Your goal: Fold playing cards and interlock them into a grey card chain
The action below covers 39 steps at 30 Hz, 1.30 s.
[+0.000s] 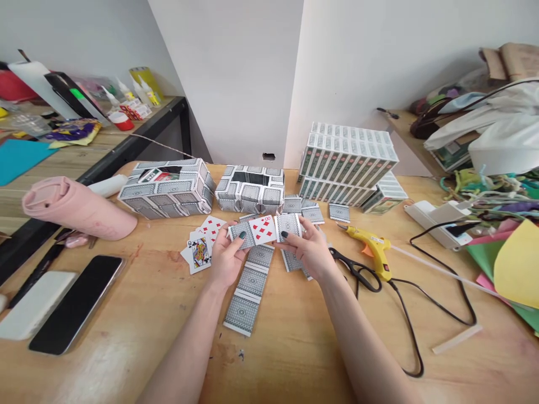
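My left hand (229, 252) is closed on playing cards: a grey-patterned card back and, beside it, a face-up eight of diamonds (263, 230). In my right hand (307, 249) is another playing card (288, 227), back side up, its edge close to the eight of diamonds; I cannot tell whether they touch. Below my hands, a strip of joined cards (248, 283) lies on the table, backs up. Face-up cards, a queen of clubs (199, 253) among them, lie by my left hand. More back-up cards (290, 260) lie partly hidden under my right hand.
Two card-covered boxes (168, 196) (250, 193) stand at the back, near stacked card packs (347, 163). Right are black scissors (357, 269), a yellow glue gun (370, 249) with its cable, and a power strip (438, 224). Left are a phone (78, 303) and a pink roll (80, 207).
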{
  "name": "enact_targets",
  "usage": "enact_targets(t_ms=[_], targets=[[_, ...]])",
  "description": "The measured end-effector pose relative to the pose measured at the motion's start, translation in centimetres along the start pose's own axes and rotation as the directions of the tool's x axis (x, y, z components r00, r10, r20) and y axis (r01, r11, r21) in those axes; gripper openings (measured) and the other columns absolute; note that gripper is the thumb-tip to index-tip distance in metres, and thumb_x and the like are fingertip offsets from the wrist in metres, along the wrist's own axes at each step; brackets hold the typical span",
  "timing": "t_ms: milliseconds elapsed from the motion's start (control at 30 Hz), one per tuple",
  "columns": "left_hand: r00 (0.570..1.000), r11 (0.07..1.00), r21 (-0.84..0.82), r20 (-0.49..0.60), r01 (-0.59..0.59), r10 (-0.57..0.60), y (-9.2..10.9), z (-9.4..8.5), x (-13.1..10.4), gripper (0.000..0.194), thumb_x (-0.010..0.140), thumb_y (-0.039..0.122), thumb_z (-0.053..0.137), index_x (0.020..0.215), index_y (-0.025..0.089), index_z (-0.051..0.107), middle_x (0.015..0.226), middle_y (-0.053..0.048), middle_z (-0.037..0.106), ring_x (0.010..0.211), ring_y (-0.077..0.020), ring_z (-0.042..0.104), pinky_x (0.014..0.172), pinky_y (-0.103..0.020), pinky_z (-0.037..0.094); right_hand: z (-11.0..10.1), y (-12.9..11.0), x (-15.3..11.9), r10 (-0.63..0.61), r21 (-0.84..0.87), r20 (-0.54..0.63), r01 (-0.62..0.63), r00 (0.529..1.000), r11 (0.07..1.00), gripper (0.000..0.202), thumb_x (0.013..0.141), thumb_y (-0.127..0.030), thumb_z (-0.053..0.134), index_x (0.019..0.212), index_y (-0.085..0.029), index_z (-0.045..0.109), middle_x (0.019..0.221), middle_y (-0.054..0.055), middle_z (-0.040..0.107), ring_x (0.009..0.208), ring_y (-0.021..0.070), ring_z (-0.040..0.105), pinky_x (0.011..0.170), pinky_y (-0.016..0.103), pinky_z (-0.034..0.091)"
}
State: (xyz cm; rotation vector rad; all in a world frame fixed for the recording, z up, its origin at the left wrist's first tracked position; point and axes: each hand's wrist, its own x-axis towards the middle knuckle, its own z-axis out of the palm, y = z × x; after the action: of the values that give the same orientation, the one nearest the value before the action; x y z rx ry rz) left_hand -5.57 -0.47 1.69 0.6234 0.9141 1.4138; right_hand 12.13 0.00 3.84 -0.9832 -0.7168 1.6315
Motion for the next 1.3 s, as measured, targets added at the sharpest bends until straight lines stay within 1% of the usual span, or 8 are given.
enact_targets(t_ms=[133,333,533,700,800,900,1067,1300], targets=[[1.0,0.999,-0.035,-0.016,-0.005,0.004,0.0,-0.1,0.1,0.04,0.067,0.017,0.069,0.098,0.023,0.045,0.095,-0.001,0.066,0.083,-0.0143,0.064,0.07,-0.025,0.051,0.2,0.2,0.0,0.042,-0.022,0.069,-0.04,0.997,0.999,0.033,0.065,-0.026,0.072,0.094,-0.017,0.06,0.096,0.005,0.069,0.087,0.0199,0.066,0.078,0.037,0.057],[1.0,0.998,0.066,0.015,0.004,-0.005,-0.5,-0.3,0.1,0.038,0.069,0.02,0.068,0.099,0.023,0.045,0.095,-0.001,0.065,0.08,-0.0145,0.064,0.071,-0.028,0.052,0.0,0.5,0.2,0.025,-0.04,0.041,-0.024,0.999,0.999,0.03,0.067,-0.026,0.071,0.092,-0.017,0.058,0.101,0.006,0.068,0.088,0.0208,0.066,0.076,0.037,0.057],[0.997,0.978,0.206,0.057,0.039,-0.052,-0.6,-0.6,0.0,0.041,0.071,0.024,0.067,0.108,0.023,0.049,0.097,-0.003,0.063,0.083,-0.017,0.064,0.065,-0.028,0.055,0.1,0.6,0.0,-0.001,-0.162,0.015,0.004,1.0,0.987,0.035,0.068,-0.035,0.07,0.094,-0.02,0.052,0.101,0.006,0.066,0.086,0.0212,0.065,0.06,0.033,0.059],[0.992,0.94,0.339,0.102,0.035,-0.074,-0.6,-0.6,-0.2,0.047,0.07,0.03,0.068,0.113,0.022,0.051,0.079,-0.002,0.064,0.057,-0.0158,0.064,0.046,-0.026,0.053,0.0,0.5,-0.1,-0.019,-0.272,0.041,0.03,0.999,0.962,0.035,0.073,-0.042,0.064,0.095,-0.021,0.047,0.082,0.001,0.064,0.056,0.0142,0.063,0.04,0.025,0.052],[0.987,0.925,0.378,0.137,0.031,-0.089,-0.5,-0.6,-0.2,0.044,0.07,0.032,0.069,0.109,0.02,0.051,0.055,0.003,0.059,0.041,-0.014,0.057,0.035,-0.021,0.044,0.0,0.4,-0.2,-0.048,-0.313,0.045,0.06,0.998,0.948,0.048,0.074,-0.041,0.062,0.113,-0.024,0.04,0.068,-0.005,0.06,0.047,0.0134,0.061,0.037,0.024,0.049],[0.983,0.918,0.396,0.15,0.036,-0.103,-0.2,-0.6,-0.2,0.041,0.072,0.032,0.067,0.106,0.018,0.05,0.045,0.006,0.053,0.034,-0.01,0.049,0.031,-0.016,0.035,0.0,0.4,-0.3,-0.073,-0.35,0.084,0.098,0.994,0.932,0.062,0.075,-0.039,0.06,0.128,-0.027,0.03,0.064,-0.007,0.057,0.047,0.0142,0.061,0.042,0.027,0.052],[0.979,0.919,0.39,0.156,0.059,-0.129,0.1,-0.7,-0.1,0.033,0.073,0.028,0.065,0.101,0.018,0.05,0.048,0.007,0.05,0.033,-0.0063,0.045,0.031,-0.014,0.029,-0.1,0.9,-0.3,-0.005,-0.402,0.162,0.071,0.987,0.913,0.039,0.078,-0.041,0.056,0.112,-0.024,0.048,0.056,-0.006,0.055,0.044,0.0154,0.059,0.043,0.03,0.052],[0.974,0.945,0.313,0.164,0.097,-0.155,-0.4,-0.2,-0.6,0.03,0.074,0.03,0.065,0.097,0.022,0.048,0.058,0.008,0.051,0.034,-0.0035,0.042,0.033,-0.014,0.029,0.1,1.6,-0.4,-0.018,-0.408,0.2,0.1,0.98,0.908,0.033,0.08,-0.041,0.054,0.108,-0.025,0.045,0.052,-0.008,0.055,0.041,0.0152,0.059,0.039,0.026,0.048]])
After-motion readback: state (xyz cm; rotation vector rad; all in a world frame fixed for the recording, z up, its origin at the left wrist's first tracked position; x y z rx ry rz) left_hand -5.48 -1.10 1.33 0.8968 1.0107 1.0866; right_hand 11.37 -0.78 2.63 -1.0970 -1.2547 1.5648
